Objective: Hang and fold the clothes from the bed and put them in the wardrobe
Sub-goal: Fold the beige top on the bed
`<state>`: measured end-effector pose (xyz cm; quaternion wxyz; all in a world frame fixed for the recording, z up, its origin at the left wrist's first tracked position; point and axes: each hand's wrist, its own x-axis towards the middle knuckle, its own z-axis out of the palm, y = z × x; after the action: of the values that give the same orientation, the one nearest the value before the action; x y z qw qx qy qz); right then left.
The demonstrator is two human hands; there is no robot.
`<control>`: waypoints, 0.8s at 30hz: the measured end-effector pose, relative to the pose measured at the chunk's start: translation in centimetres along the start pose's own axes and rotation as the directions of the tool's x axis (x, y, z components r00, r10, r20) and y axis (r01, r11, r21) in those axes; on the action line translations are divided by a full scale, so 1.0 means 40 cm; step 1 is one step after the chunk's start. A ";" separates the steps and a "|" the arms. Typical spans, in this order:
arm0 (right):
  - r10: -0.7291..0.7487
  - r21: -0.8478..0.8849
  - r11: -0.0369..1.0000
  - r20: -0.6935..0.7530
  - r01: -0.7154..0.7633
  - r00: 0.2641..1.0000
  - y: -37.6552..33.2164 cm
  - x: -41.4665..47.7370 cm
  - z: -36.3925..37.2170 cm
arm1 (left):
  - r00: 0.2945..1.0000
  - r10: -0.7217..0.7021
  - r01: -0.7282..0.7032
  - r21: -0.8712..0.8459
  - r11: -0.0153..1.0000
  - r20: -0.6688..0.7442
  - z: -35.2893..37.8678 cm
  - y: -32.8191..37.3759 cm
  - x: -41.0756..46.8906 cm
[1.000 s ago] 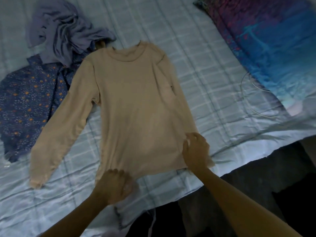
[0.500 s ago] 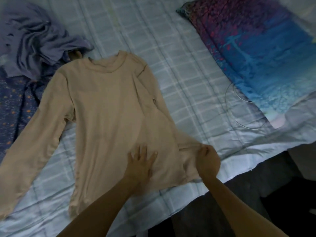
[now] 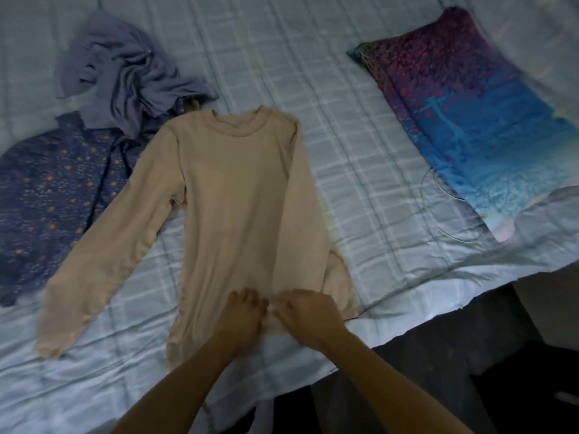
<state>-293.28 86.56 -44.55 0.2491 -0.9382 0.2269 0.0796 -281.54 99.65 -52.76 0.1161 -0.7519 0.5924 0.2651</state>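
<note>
A beige long-sleeved top (image 3: 238, 198) lies flat on the bed (image 3: 360, 136), with its neck at the far end and its hem towards the near edge. Its left sleeve stretches out to the near left, and its right side is folded in over the body. Both hands meet at the middle of the hem. The right hand (image 3: 308, 316) has its fingers curled and pinches the hem cloth. The left hand (image 3: 241, 317) rests just beside it with bent fingers on the cloth, but blur hides whether it is grasping. At the far left a crumpled purple garment (image 3: 125, 73) lies partly over a dark blue dotted garment (image 3: 53, 189). To the right are a blue and purple pillow (image 3: 470, 114) and a thin white cable (image 3: 438, 214) looped at the pillow's near edge.
</note>
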 end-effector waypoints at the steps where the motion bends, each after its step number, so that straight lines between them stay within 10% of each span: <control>1: -0.036 0.019 0.999 0.186 0.033 0.982 -0.025 -0.005 0.024 | 0.999 -0.018 0.018 -0.012 1.000 -0.032 0.030 -0.029 -0.027; 9: 0.188 0.150 0.969 0.067 -0.196 0.980 -0.033 -0.003 0.107 | 0.890 -0.404 0.336 -0.293 0.895 -0.214 0.073 -0.278 -0.238; 17: 0.253 0.022 0.965 0.206 -0.263 0.945 -0.026 0.099 0.247 | 0.377 -0.910 0.719 -0.565 0.405 -0.173 0.081 -0.570 -0.268; 21: 0.262 -0.007 0.964 0.158 -0.265 0.952 -0.042 0.088 0.266 | 0.385 -0.905 0.770 -0.602 0.209 0.179 0.111 -0.657 -0.251; 24: 0.264 0.022 0.962 0.173 -0.271 0.949 -0.034 0.090 0.251 | 0.530 -0.833 0.721 -0.601 0.345 0.157 0.076 -0.645 -0.246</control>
<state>-289.84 91.28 -53.59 0.2758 -0.8827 0.3319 0.1863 -259.33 116.29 -53.61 -0.0697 -0.9556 0.0509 0.2816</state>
